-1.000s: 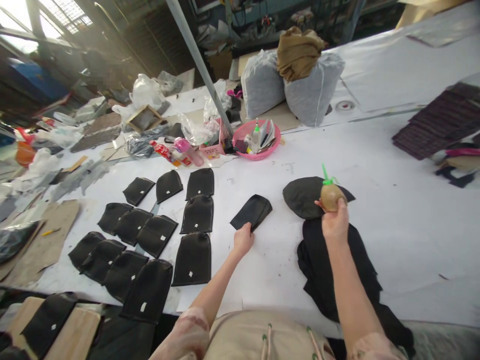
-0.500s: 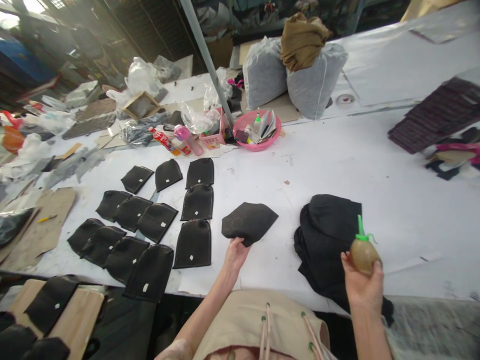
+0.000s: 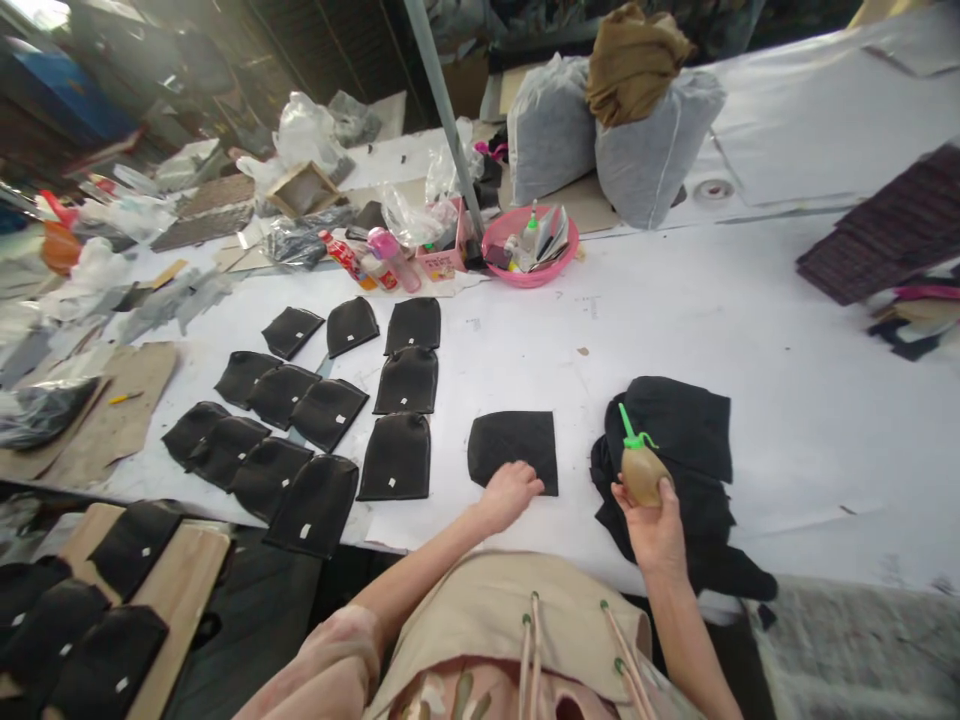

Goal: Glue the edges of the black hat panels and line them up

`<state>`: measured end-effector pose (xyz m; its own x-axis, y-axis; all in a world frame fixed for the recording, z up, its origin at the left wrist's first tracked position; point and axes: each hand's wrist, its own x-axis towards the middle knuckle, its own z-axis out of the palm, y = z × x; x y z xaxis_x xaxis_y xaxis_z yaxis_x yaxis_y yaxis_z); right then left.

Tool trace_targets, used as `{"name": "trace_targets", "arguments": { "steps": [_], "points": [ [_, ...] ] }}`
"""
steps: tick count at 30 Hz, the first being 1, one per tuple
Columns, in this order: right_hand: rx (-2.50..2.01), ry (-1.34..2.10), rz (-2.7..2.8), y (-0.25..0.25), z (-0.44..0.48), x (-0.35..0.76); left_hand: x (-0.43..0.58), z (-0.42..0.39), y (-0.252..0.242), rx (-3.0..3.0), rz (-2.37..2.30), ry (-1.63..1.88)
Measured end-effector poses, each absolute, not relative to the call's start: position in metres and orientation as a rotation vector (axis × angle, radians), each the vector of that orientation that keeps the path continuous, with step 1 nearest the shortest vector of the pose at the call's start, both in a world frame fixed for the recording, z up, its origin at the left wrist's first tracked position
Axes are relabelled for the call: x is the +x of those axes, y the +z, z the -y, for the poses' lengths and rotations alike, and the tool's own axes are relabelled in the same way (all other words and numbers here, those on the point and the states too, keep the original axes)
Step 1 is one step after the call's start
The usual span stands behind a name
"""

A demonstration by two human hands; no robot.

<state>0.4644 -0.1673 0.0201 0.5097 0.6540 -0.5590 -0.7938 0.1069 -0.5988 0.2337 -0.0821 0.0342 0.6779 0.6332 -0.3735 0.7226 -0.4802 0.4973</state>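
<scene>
A black fabric piece (image 3: 513,440) lies flat on the white table, straight along its right edge and rounded at the left. My left hand (image 3: 511,492) rests on its near edge, fingers laid over the cloth, slightly bent. Held upright in my right hand (image 3: 651,525) is a squeeze bottle (image 3: 643,474) with a tan, rounded body and a green nozzle. Behind and beside that hand is a loose pile of black fabric pieces (image 3: 694,420). To the left, several black panels (image 3: 394,455) with small white tags are laid out in rows.
A pink basin (image 3: 529,278) with small items stands at the back, beside bottles (image 3: 394,260) and a pink box. A metal pole (image 3: 450,115) rises there. Full grey bags (image 3: 551,130) stand behind. More black panels lie on a wooden board (image 3: 180,590) at lower left.
The black fabric piece went from being held up in my left hand to lying flat, turned round. My right hand brought the squeeze bottle leftward, in front of the fabric pile. The view shifted slightly.
</scene>
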Motion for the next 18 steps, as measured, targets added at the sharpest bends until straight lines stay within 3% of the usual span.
{"name": "trace_targets", "arguments": {
  "steps": [7,18],
  "points": [
    [-1.029,1.148,-0.175,0.004,0.172,0.466,0.198,0.017,0.027,2.400,-1.310,-0.332],
    [-1.052,1.211,-0.140,-0.001,0.157,0.461,0.208,0.030,0.011,2.380,-1.229,-0.339]
  ]
}}
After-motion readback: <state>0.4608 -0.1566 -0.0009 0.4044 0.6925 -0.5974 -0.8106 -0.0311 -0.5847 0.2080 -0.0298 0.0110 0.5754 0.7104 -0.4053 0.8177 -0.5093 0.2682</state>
